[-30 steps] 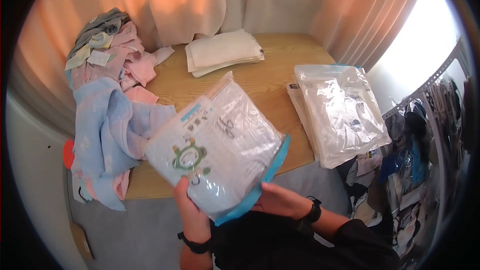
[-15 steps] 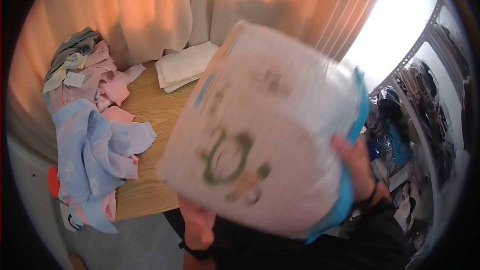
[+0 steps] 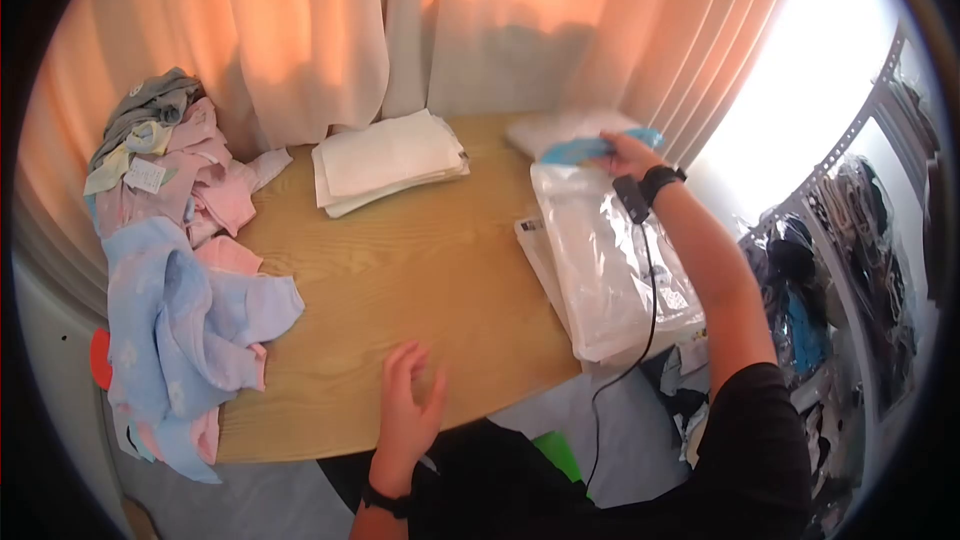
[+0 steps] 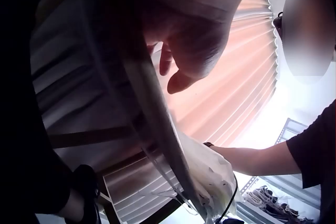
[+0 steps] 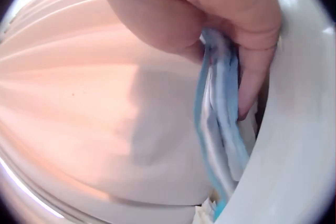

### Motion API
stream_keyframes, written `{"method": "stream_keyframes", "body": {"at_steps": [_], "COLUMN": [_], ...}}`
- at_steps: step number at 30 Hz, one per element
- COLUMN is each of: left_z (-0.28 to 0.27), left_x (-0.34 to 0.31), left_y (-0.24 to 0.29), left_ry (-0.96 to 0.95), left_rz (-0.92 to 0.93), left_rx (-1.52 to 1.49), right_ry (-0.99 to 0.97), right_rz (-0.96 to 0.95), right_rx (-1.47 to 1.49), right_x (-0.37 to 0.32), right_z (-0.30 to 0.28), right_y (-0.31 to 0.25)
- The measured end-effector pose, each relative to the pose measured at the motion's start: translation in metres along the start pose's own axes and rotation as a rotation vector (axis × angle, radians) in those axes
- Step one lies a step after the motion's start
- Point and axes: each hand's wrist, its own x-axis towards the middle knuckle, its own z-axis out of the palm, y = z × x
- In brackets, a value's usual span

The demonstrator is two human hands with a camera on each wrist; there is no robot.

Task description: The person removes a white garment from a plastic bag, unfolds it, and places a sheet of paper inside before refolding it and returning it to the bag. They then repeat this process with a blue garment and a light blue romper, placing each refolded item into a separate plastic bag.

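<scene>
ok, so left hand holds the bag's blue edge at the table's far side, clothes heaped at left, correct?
Not the left hand: the right hand holds the blue edge of the bag at the far side of the table, as the head view shows. Clothes are heaped at left, as you say.

Head view faces fwd/dn, wrist views close, all incl. curtain [image 3: 300,30].

Blur smears the blue-edged bag [image 3: 560,136] in the right hand [image 3: 628,153], leaving any print on it unreadable. The left hand [image 3: 411,410] is blurred at the fingertips, and the left wrist view's top edge cuts it off. Beneath the upper clear bag [image 3: 615,265], the lower package [image 3: 543,262] is mostly hidden. Writing on the white tag [image 3: 146,176] is too small to read.
</scene>
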Motion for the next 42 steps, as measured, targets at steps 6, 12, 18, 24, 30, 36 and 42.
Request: {"method": "stream_keyframes", "body": {"at_steps": [6,12,18,24,30,36,42], "left_z": [0.006,0.008,0.004,0.004,-0.005,0.081,0.145], "left_x": [0.002,0.003,0.001,-0.005,0.033,0.085,0.095], "left_y": [0.005,0.005,0.003,-0.01,0.032,0.083,0.075], "left_ry": [0.009,0.003,-0.016,-0.064,-0.329,-0.521,-0.311], "left_rz": [-0.07,-0.06,-0.029,-0.071,-0.515,-0.461,-0.549], "left_rx": [0.049,0.097,0.126,0.033,-0.521,-0.453,-0.533], "right_ry": [0.092,0.17,-0.016,-0.171,0.161,0.747,0.2], "right_rz": [0.142,0.142,-0.521,-0.761,-1.131,-0.433,-0.076], "right_rx": [0.084,0.106,-1.111,-1.159,-0.74,-0.007,0.351], "right_x": [0.054,0.074,0.119,-0.084,-0.348,-0.384,-0.35], "right_z": [-0.011,-0.001,-0.049,0.035,0.014,-0.087,-0.1], "right_y": [0.037,0.036,0.018,-0.056,0.016,0.214,0.249]}}
